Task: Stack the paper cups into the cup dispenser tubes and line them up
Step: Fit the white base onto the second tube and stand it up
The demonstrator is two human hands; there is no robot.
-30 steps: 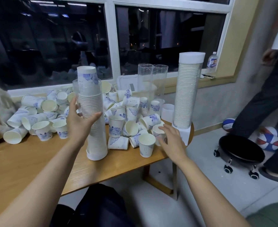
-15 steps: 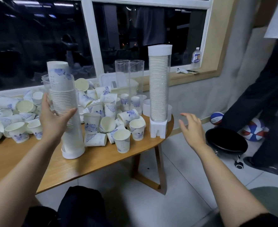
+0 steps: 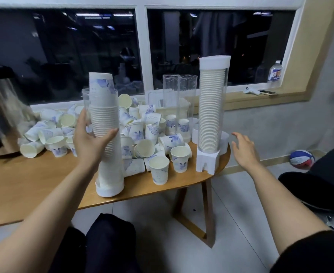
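One cup-filled tube [image 3: 111, 166] stands upright, gripped by left hand [image 3: 89, 143].

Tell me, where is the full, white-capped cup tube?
In the head view the full tube stands upright at the right end of the table, just right of two empty clear tubes, the right hand beside it, not touching.

A black sleeve [image 3: 309, 253] ends above the bare right forearm [image 3: 280, 198]; dark trousers [image 3: 107, 245] cover the knees.

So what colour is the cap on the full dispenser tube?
The round plastic cap is white, best in head view.
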